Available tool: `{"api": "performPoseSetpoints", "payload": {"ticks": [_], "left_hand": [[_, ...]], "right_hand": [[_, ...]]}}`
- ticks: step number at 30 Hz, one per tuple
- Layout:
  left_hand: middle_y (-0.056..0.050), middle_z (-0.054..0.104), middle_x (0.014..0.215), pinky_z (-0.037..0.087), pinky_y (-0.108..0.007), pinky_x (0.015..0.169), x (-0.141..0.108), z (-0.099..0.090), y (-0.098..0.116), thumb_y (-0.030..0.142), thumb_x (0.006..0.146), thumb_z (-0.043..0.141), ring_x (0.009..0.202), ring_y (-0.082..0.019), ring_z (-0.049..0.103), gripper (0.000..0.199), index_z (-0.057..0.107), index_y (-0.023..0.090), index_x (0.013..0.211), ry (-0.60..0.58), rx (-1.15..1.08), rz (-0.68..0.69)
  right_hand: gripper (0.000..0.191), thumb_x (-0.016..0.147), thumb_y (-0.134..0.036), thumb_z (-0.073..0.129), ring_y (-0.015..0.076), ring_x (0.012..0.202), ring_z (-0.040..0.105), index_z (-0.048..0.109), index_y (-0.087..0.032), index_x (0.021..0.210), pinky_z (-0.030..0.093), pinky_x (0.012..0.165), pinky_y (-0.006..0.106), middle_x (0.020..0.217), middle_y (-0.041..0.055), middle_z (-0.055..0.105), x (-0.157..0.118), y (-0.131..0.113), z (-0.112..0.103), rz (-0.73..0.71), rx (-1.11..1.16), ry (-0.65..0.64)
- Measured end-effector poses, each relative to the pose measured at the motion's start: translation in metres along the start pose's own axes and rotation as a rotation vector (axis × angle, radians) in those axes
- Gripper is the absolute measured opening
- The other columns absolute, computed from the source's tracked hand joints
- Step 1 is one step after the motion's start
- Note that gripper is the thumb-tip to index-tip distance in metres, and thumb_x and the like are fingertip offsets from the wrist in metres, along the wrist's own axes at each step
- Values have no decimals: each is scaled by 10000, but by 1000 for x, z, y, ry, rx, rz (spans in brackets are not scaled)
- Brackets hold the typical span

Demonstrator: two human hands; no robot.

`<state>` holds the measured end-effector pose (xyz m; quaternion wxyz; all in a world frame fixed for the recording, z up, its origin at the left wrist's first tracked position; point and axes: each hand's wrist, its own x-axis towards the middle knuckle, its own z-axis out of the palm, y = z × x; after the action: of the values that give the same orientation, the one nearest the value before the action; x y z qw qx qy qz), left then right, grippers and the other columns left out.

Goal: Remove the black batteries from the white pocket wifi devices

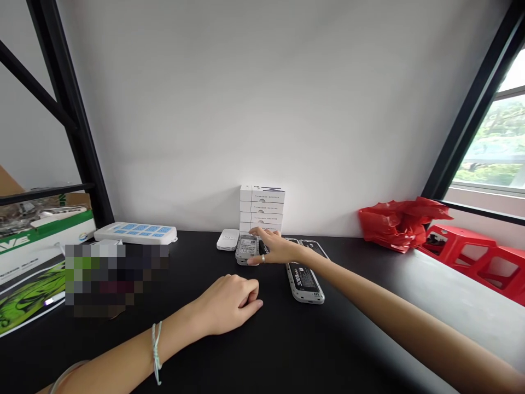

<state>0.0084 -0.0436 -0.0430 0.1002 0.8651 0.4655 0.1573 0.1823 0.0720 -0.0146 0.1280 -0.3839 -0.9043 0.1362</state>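
Note:
My right hand (276, 247), with a ring on one finger, reaches over a small white open-backed electronic device (247, 249). Thumb and forefinger span its near and far ends; the other fingers are partly hidden. Just right of the hand lies another open-backed device (303, 282) with a black battery marked 3000mAh, and a similar one (315, 249) is partly covered by my forearm. Left of the gripped device sit white rounded covers (228, 239), seemingly stacked. My left hand (229, 303) rests on the black table, fingers curled and nothing visible in them.
White boxes (261, 209) are stacked against the wall. A white case with blue labels (139, 232), a blurred patch (118, 279) and a green-white carton (49, 232) occupy the left. A red plastic bag (404, 221) lies right, near red stools (463, 246).

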Motion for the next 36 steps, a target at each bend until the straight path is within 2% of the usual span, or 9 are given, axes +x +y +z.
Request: {"api": "performPoseSetpoints", "payload": {"ticks": [5, 11, 15, 19, 22, 26, 29, 32, 36], "left_hand": [[59, 461, 544, 309, -230, 519, 0, -2, 1, 327, 862, 507, 493, -100, 433, 237, 485, 198, 664, 0, -12, 8], [49, 485, 550, 324, -231, 525, -1, -3, 3, 347, 867, 498, 495, -108, 455, 251, 505, 198, 666, -16, -14, -18], [47, 495, 561, 300, -232, 517, -1, -2, 0, 353, 865, 494, 490, -105, 441, 278, 469, 195, 637, -5, -19, -3], [27, 501, 578, 266, -245, 507, -2, 0, -2, 354, 870, 467, 511, -118, 444, 330, 425, 190, 586, -8, -1, 17], [15, 514, 588, 263, -253, 513, -2, 1, -1, 349, 878, 448, 525, -130, 464, 337, 431, 193, 580, -12, 14, 27], [20, 522, 592, 265, -254, 511, -2, -2, -2, 337, 887, 445, 530, -128, 471, 334, 420, 192, 588, -18, 48, 61], [26, 527, 591, 285, -245, 502, -1, -7, -6, 355, 881, 465, 534, -120, 478, 317, 443, 192, 609, -82, 21, 65], [35, 561, 627, 320, -225, 487, 7, -12, -8, 379, 870, 483, 539, -114, 499, 254, 495, 201, 690, -137, -60, 19], [10, 600, 743, 412, -237, 593, 36, -15, -11, 352, 873, 464, 669, -143, 562, 193, 520, 204, 763, 29, -4, 67]], "right_hand": [[819, 640, -660, 666, 341, 1180, 427, 349, -224, 1256, 301, 961, 509, 1226, 145, 497, 11, -1, 8, 7, -7, 33], [852, 598, -612, 724, 321, 1197, 446, 310, -238, 1242, 259, 1001, 512, 1237, 137, 503, 6, 0, 8, 2, 42, 36], [904, 551, -559, 775, 307, 1185, 464, 259, -246, 1223, 246, 1010, 520, 1192, 122, 527, -16, 0, 5, -15, 99, 89], [866, 542, -536, 782, 314, 1166, 456, 257, -266, 1176, 255, 997, 526, 1197, 96, 498, -53, 3, 2, -10, 113, 164], [883, 511, -517, 800, 318, 1127, 444, 271, -270, 1174, 293, 976, 519, 1210, 80, 453, -84, 2, 3, 29, 103, 159], [867, 503, -490, 806, 310, 1122, 396, 314, -271, 1182, 353, 961, 467, 1242, 67, 380, -114, -8, 9, 12, 159, 127], [877, 486, -461, 814, 299, 1090, 377, 332, -265, 1191, 393, 930, 432, 1211, 58, 386, -123, -19, 14, 8, 206, 62], [884, 480, -468, 813, 295, 1078, 368, 343, -252, 1197, 378, 947, 442, 1184, 55, 400, -123, -23, 16, 1, 224, 14], [916, 465, -509, 814, 295, 1083, 378, 363, -237, 1215, 334, 983, 474, 1223, 56, 408, -120, -21, 16, -5, 236, -26]]}}
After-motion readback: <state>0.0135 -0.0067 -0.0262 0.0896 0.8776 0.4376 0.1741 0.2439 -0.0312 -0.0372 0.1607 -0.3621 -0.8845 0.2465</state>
